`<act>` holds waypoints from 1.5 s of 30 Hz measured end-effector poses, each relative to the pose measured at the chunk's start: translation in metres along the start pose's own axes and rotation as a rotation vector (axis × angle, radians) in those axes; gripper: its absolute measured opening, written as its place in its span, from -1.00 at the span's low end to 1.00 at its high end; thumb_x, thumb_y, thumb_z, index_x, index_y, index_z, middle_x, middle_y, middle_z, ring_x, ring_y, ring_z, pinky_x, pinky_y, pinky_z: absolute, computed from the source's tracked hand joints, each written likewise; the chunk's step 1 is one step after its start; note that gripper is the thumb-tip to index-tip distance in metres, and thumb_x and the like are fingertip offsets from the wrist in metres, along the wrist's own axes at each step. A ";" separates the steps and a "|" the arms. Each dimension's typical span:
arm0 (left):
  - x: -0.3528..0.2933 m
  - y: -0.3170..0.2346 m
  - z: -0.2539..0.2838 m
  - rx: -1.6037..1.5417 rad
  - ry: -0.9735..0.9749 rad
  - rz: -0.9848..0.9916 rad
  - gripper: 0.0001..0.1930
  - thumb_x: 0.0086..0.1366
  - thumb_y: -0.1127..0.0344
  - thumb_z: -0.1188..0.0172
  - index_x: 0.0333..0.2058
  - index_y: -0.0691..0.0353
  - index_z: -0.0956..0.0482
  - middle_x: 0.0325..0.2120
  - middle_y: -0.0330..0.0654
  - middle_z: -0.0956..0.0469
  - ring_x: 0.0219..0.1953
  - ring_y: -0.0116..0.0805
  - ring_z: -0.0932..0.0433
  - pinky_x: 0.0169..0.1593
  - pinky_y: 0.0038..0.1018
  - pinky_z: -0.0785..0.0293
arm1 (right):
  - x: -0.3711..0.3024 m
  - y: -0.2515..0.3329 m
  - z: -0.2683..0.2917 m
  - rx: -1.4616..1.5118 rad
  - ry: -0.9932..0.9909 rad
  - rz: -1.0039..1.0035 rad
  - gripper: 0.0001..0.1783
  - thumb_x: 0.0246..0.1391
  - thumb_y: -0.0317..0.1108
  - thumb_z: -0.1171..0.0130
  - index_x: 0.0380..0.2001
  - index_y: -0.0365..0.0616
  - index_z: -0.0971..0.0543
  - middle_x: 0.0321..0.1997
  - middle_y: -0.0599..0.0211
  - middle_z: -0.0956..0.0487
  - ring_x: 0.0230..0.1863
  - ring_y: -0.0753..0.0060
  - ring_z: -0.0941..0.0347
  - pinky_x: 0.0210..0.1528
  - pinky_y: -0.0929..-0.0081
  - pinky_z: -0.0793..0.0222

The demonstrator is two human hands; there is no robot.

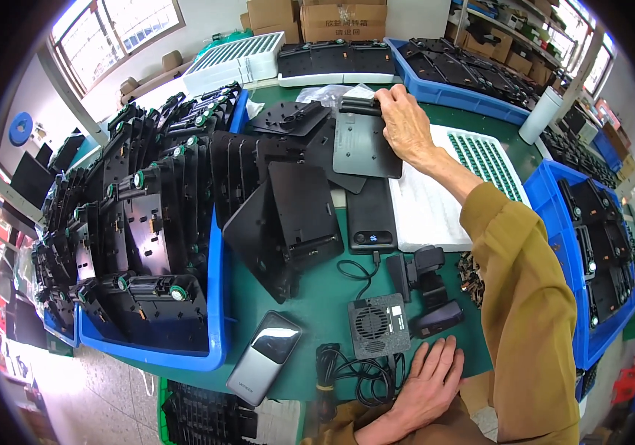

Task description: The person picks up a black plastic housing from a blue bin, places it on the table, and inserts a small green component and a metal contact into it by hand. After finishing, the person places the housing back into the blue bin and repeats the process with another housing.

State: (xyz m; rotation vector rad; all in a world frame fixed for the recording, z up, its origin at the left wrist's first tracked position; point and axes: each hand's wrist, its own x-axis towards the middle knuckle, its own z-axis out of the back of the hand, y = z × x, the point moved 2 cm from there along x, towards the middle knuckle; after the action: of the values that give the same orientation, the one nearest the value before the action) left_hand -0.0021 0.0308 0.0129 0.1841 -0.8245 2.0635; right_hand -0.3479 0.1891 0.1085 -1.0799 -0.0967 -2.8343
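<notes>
Our right hand (404, 119) pinches black flat plate (365, 144) at top edge to lift; left hand (427, 378) open, flat on green table (317, 297), bracing.

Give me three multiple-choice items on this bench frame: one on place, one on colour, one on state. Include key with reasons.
1. Where does the left hand rest?
A. flat on the green tabletop, near the small grey box with a round fan grille
B. inside the blue plastic bin
C. on the white foam pad

2. What colour is the big plastic bin full of black moulded parts on the person's left?
A. red
B. blue
C. yellow

3. What is the right hand doing?
A. hanging free in the air
B. gripping the top edge of a flat dark grey rectangular plate
C. pressing on the silver power bank

Key: 1 A, the palm lies spread on the table beside the fan box. 2 B, its rim and wall are blue. 3 B, the fingers curl over the plate's top edge.
</notes>
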 end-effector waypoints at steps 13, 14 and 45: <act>-0.002 -0.004 0.002 -0.023 -0.002 -0.021 -0.44 0.17 0.10 -0.36 0.06 0.31 -0.50 0.17 0.10 -0.39 0.19 0.00 -0.38 0.29 -0.03 -0.23 | -0.041 -0.049 0.088 0.111 -0.071 -0.198 -0.57 0.00 -0.57 -0.21 0.00 -0.23 -0.45 0.00 -0.06 -0.48 -0.03 -0.13 -0.50 0.07 0.07 -0.42; -0.002 -0.003 0.001 -0.032 -0.011 -0.027 -0.44 0.16 0.11 -0.36 0.06 0.32 -0.50 0.17 0.10 -0.39 0.19 0.02 -0.38 0.29 -0.01 -0.24 | -0.049 -0.055 0.099 0.139 -0.021 -0.218 -0.60 0.05 -0.54 -0.20 0.00 -0.21 -0.45 0.00 -0.02 -0.51 0.02 -0.10 -0.50 0.09 0.10 -0.40; 0.007 -0.007 0.010 -0.027 -0.047 -0.003 -0.49 0.18 0.42 -0.29 0.13 0.33 -0.50 0.21 0.07 -0.36 0.22 0.15 -0.34 0.25 -0.08 -0.30 | -0.321 0.027 0.222 0.304 0.459 -0.092 -0.49 -0.23 -0.61 -0.25 -0.08 -0.24 -0.50 -0.11 0.15 -0.47 -0.04 0.05 -0.41 -0.03 0.17 -0.41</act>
State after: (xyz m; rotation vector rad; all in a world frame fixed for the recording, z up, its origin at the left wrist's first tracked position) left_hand -0.0027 0.0323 0.0268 0.2194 -0.8793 2.0514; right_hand 0.0400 0.2092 0.0602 -0.3642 -0.5247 -2.9334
